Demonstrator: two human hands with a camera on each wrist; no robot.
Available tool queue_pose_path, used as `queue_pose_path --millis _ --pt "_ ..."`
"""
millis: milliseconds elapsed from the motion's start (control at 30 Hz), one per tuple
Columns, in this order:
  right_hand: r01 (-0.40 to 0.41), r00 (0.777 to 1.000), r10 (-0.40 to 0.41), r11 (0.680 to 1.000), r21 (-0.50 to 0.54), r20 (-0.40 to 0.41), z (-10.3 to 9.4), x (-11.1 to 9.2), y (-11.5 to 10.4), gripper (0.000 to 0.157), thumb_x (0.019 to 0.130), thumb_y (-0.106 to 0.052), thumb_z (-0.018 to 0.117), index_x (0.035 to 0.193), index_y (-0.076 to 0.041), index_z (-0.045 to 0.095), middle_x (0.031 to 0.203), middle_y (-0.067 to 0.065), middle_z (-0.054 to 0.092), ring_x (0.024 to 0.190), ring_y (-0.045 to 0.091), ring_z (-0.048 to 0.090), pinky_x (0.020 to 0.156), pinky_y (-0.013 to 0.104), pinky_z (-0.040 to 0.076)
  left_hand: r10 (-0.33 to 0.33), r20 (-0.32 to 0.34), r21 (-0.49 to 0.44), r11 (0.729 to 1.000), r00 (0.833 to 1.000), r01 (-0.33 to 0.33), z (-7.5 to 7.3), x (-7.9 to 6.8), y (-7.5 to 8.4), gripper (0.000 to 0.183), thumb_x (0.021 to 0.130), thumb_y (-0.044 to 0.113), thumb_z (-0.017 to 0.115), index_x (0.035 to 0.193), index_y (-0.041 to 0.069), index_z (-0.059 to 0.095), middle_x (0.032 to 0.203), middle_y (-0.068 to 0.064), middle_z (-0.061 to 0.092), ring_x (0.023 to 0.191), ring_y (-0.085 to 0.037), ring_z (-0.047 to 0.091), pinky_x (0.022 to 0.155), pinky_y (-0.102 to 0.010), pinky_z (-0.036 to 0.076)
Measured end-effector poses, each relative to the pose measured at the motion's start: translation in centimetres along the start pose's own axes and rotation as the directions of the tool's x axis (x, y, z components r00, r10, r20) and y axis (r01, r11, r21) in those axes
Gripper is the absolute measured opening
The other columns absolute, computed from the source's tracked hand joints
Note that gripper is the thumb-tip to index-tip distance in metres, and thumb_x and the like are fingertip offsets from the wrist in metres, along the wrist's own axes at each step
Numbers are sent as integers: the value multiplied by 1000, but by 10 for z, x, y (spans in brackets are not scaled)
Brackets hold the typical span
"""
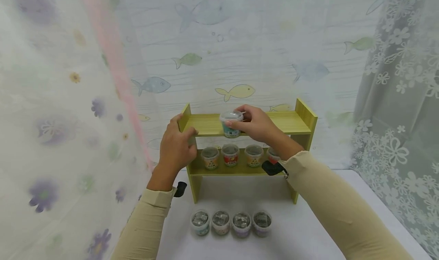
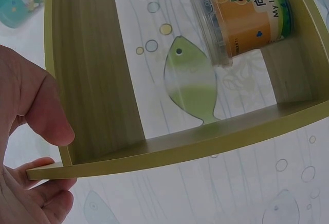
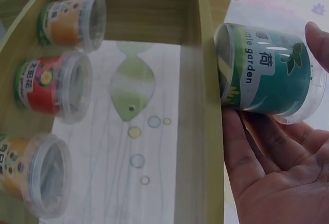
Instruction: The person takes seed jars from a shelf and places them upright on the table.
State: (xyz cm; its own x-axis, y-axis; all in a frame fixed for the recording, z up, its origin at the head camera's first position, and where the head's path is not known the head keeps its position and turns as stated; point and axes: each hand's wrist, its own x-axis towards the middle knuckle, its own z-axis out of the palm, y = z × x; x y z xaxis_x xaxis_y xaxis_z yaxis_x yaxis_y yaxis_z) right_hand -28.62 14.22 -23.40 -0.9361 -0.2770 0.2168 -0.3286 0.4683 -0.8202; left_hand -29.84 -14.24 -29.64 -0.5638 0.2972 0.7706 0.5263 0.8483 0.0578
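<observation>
My right hand [image 1: 258, 125] holds a small clear-lidded plastic tub [image 1: 230, 130] with a teal label at the front edge of the top board of a yellow-green wooden shelf [image 1: 204, 126]. In the right wrist view the teal tub [image 3: 272, 70] has its base by the board, with fingers and thumb on opposite sides of it. My left hand [image 1: 175, 145] grips the shelf's left end panel, thumb inside and fingers outside. On the lower board stand an orange tub [image 1: 210, 159], a red tub [image 1: 230, 157], another orange tub [image 1: 254, 157] and a second red tub [image 1: 273, 156], partly hidden by my right wrist.
In front of the shelf, several lidded tubs [image 1: 241, 225] line up on the white tabletop [image 1: 302, 237]. A fish-print curtain [image 1: 236, 43] hangs behind. Flowered fabric [image 1: 51, 138] closes off the left, and a lace curtain [image 1: 401, 119] the right.
</observation>
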Motion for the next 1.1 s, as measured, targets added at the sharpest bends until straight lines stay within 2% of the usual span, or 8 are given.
queue_pose_path --millis 433,767,933,1100 --pt "48 999 -49 997 -64 -16 -17 -14 7 70 94 -49 73 149 -12 52 134 10 66 121 26 66 95 46 59 -13 14 9 1000 1000 13 0 0 0 31 74 3 70 101 17 76 149 -30 46 127 -47 55 89 -58 55" --pt "101 993 -107 987 -123 -43 -34 -32 16 66 95 -47 72 148 -11 54 130 9 67 113 26 71 93 44 59 -18 16 16 1000 1000 18 0 0 -2 34 73 1 71 102 18 76 150 -29 45 127 -47 55 88 -58 55" --pt "83 993 -93 987 -139 -69 -40 -45 22 66 95 -47 73 148 -14 54 129 8 67 110 25 71 92 42 59 -16 13 6 1000 1000 16 0 0 -1 32 74 2 68 102 17 76 150 -30 46 126 -47 56 88 -58 55" --pt "86 992 -98 986 -140 -80 -41 -59 29 63 95 -43 74 147 -11 56 130 10 69 112 27 71 94 45 59 -21 14 1 1000 1000 21 0 0 0 33 75 4 66 102 17 77 150 -30 45 126 -47 56 89 -58 55"
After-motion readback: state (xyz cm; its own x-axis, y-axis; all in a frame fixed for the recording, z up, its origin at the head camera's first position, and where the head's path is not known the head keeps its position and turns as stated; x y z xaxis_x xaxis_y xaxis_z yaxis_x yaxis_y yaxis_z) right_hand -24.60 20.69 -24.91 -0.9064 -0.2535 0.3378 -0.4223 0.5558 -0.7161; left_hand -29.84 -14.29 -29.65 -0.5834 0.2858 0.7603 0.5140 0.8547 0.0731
